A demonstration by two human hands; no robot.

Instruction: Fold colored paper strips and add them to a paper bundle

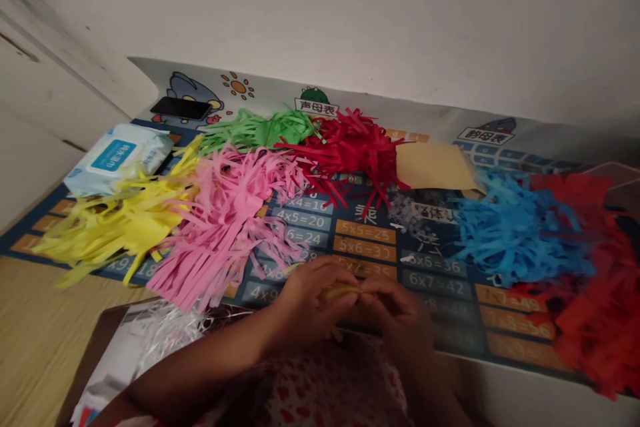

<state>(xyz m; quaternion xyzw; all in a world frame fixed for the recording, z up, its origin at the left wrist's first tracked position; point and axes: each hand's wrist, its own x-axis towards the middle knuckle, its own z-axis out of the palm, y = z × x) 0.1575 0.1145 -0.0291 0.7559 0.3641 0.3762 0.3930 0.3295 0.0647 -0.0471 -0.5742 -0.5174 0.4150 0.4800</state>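
Note:
Near the front edge of the mat, my left hand point(317, 300) is closed, pinching a narrow yellow paper strip point(343, 291) that looks rolled or twisted. My right hand point(403, 320) meets it fingertip to fingertip, closed on the right end of the same piece. Most of the yellow paper is covered by my fingers. Left of my hands lies a bunch of pink fringed tissue paper point(215, 213), with yellow fringed tissue paper point(125, 217) beyond it. A small pile of clear, greyish bits point(411, 213) sits behind my right hand.
Green point(265, 128), dark red point(355, 147), blue point(520, 227) and red point(600, 307) fringed paper spread over the times-table mat point(310, 221). A tan paper sheet point(435, 167), a wipes pack point(117, 157) and a phone point(181, 108) lie farther back, before the wall.

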